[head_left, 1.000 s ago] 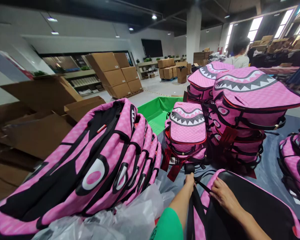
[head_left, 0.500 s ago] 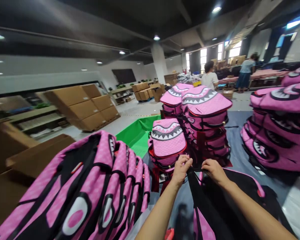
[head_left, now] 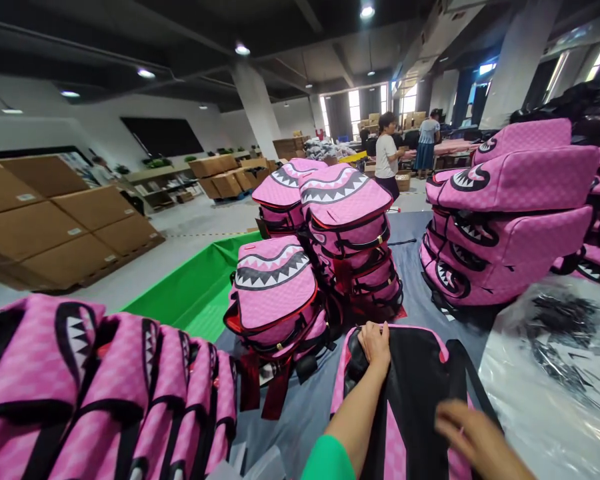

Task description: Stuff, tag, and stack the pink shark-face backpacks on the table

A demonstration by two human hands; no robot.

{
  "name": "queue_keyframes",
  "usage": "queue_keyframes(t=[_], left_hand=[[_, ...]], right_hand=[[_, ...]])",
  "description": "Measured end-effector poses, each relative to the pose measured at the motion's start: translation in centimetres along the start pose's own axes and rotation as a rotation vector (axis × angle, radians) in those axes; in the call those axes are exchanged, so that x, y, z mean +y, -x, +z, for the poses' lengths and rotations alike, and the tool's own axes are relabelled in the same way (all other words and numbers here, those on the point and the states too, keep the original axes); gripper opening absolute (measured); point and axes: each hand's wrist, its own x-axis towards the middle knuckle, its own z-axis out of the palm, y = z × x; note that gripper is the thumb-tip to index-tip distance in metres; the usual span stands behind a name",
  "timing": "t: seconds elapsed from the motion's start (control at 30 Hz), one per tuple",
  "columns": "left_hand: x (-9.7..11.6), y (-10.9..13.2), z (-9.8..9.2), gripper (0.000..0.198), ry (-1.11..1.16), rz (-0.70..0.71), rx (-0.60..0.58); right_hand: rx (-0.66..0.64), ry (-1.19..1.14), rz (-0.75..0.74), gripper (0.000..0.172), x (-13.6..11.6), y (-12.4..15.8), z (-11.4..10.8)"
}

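A pink and black backpack (head_left: 417, 373) lies in front of me with its black strap side up. My left hand (head_left: 375, 343) is closed on its top, near the upper left edge. What exactly the fingertips pinch is hidden. My right hand (head_left: 467, 430), blurred by motion, hovers over or beside the bag's lower right part, fingers stretched out and nothing visible in them. Just beyond, a pink backpack with a shark-mouth print (head_left: 275, 280) lies flap up, dark red straps hanging from its front.
Taller backpack stacks stand behind (head_left: 347, 200) and at right (head_left: 510, 200). A row of backpacks (head_left: 115, 373) fills the lower left. Clear plastic (head_left: 545, 360) covers the right side. A green bin (head_left: 190, 287) lies beyond. Two people stand at the back; cartons (head_left: 65, 220) are stacked left.
My view has swung right. The left hand has gone from a black strap to the bag's top; the right hand has let go and moved down toward me along the bag's right side.
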Motion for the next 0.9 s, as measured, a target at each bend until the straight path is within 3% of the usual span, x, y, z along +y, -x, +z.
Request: queue_keyframes(t=[0.07, 0.17, 0.23, 0.3, 0.37, 0.4, 0.47, 0.57, 0.6, 0.63, 0.7, 0.77, 0.9], left_hand=[[-0.1, -0.9, -0.6, 0.024, -0.052, 0.057, -0.056], [-1.1, -2.8, -3.5, 0.026, -0.075, 0.205, -0.173], [-2.9, -2.8, -5.7, 0.023, -0.088, 0.27, -0.171], [-5.8, -1.0, -6.8, 0.03, -0.113, 0.278, -0.083], [-9.0, 1.9, -6.4, 0.037, -0.134, 0.292, -0.024], [-10.4, 3.4, -5.8, 0.041, -0.15, 0.385, -0.019], [-11.8, 5.5, -4.4, 0.046, -0.131, 0.461, 0.013], [-9.9, 5.8, -3.1, 0.045, 0.021, 0.378, 0.234], [-8.5, 5.4, -2.8, 0.045, 0.077, 0.396, 0.235], [-6.8, 5.1, -2.5, 0.043, 0.116, 0.471, 0.16], [-3.4, 4.8, -1.4, 0.034, 0.121, 0.686, -0.192], [-1.0, 5.0, 0.4, 0.032, 0.043, 0.72, -0.432], [0.1, 5.6, 3.8, 0.02, -0.018, 0.575, -0.484]], right_hand=[[0.005, 0.058, 0.218, 0.044, 2.0, -3.5, -2.2], [0.046, 0.13, 0.501, 0.057, 4.6, -8.7, -3.7], [0.039, 0.093, 0.497, 0.052, 5.4, -10.9, -3.1], [0.067, 0.055, 0.444, 0.046, 5.3, -11.7, -2.3], [0.123, 0.032, 0.372, 0.048, 4.3, -11.3, -1.8], [0.143, 0.023, 0.334, 0.051, 3.6, -10.9, -1.9], [0.153, 0.014, 0.263, 0.054, 2.0, -9.7, -2.5], [0.141, 0.001, 0.164, 0.047, -0.6, -7.7, -3.5], [0.137, -0.001, 0.13, 0.043, -1.4, -7.1, -3.6], [0.132, 0.001, 0.094, 0.039, -2.2, -6.5, -3.6], [0.114, 0.03, 0.022, 0.034, -3.5, -5.5, -3.3], [0.104, 0.079, -0.048, 0.03, -4.6, -4.6, -2.8], [0.081, 0.139, -0.139, 0.028, -6.4, -2.5, -2.8]])
